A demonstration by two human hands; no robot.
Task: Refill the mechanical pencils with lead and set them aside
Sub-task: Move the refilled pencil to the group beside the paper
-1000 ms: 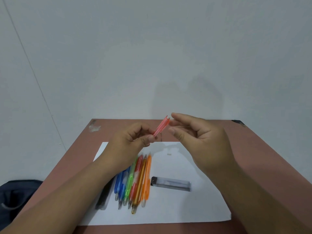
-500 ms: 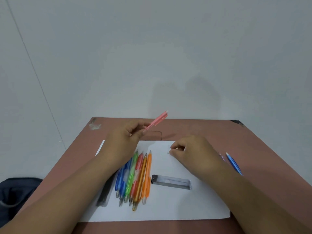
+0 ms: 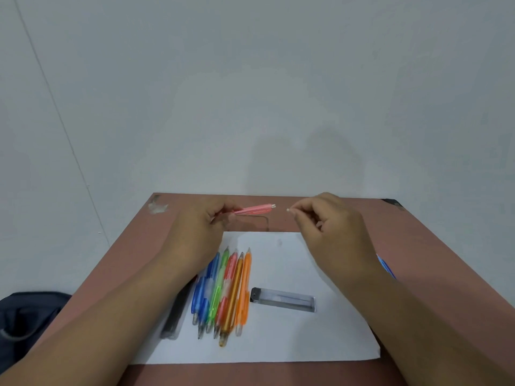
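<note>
the left hand (image 3: 200,232) grips a pink mechanical pencil (image 3: 255,209) above the far part of the reddish-brown table (image 3: 434,263), its white-tipped end pointing right toward the right hand (image 3: 331,229), whose curled fingers pinch a tiny white piece (image 3: 288,210) just apart from that end. on the white paper sheet (image 3: 320,338) lies a tight row of mechanical pencils (image 3: 223,291), blue, green, red, amber and orange, with a dark one (image 3: 175,319) at its left edge half under the left forearm. a clear lead case (image 3: 282,300) lies just right of the row, and a blue pencil (image 3: 387,267) shows on the table beyond the right wrist.
</note>
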